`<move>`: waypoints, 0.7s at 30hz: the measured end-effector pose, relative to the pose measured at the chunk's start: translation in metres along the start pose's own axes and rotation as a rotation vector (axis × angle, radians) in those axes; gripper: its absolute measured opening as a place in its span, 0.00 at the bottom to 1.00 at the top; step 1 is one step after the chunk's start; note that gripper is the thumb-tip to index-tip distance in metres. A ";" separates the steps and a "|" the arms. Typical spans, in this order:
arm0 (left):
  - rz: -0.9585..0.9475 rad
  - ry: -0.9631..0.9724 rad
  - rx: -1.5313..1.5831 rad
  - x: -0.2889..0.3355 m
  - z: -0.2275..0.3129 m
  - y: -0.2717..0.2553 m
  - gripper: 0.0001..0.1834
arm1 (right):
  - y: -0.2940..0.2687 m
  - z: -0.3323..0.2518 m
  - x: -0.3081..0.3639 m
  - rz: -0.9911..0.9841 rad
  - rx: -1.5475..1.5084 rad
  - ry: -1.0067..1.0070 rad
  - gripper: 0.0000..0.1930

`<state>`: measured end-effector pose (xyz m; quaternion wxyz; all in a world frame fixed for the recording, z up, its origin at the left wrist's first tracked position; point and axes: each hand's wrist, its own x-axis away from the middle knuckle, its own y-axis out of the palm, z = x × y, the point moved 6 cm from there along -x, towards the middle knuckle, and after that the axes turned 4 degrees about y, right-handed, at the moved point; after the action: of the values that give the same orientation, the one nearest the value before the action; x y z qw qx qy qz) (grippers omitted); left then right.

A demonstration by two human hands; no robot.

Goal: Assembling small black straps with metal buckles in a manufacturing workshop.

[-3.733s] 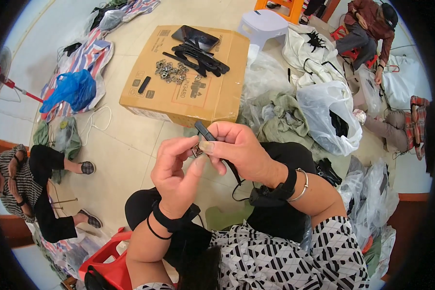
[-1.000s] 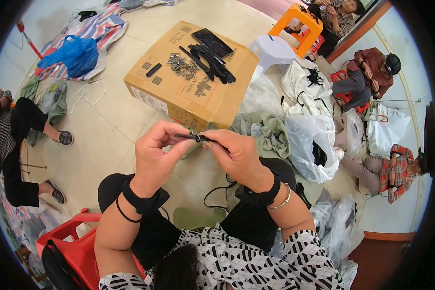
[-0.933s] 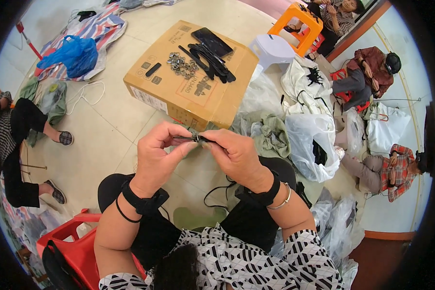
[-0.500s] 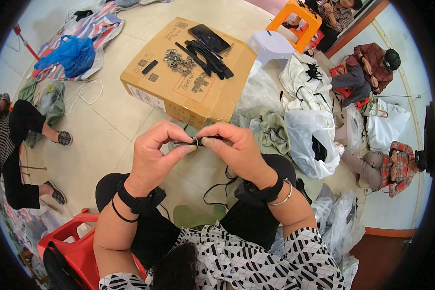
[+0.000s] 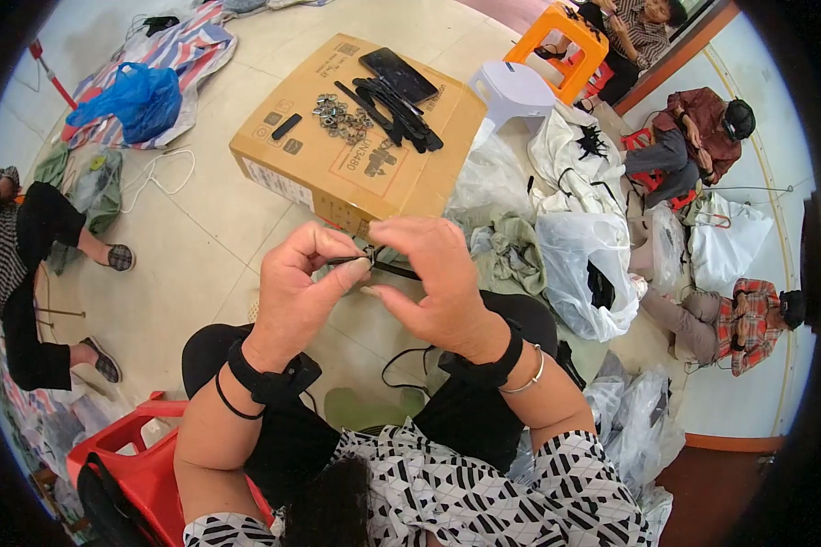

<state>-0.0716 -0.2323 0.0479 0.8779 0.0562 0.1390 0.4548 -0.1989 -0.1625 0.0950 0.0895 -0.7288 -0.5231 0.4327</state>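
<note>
Left grip (image 5: pixel 296 288) pinched on black strap (image 5: pixel 395 270), right grip (image 5: pixel 442 294) spread apart, cardboard box (image 5: pixel 420 187) ahead, green cloth (image 5: pixel 514 259) rightward.

Narrow black strap (image 5: pixel 396 270), roughly level, pinched in left hand (image 5: pixel 303 281); small metallic buckle (image 5: pixel 370 252) against it.

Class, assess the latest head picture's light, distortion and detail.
Head view: bright light, the box lighter on top than on its near side; head view: dark corners, and a curving line on the right wall; head view: the metal piece on the strap at the left hand is too small to make out in detail.
</note>
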 end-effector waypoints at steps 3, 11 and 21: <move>0.020 -0.038 0.003 -0.001 -0.007 0.004 0.06 | 0.009 0.002 0.005 -0.018 0.138 -0.095 0.17; 0.014 0.002 -0.139 0.000 -0.009 0.010 0.06 | 0.012 0.012 0.007 -0.049 0.146 -0.034 0.14; 0.040 -0.118 -0.013 0.003 -0.011 0.010 0.06 | 0.012 0.015 0.004 -0.103 0.056 -0.005 0.11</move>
<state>-0.0809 -0.2243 0.0395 0.8757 0.0799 0.0828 0.4690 -0.2010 -0.1687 0.0767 0.1308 -0.6970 -0.5479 0.4437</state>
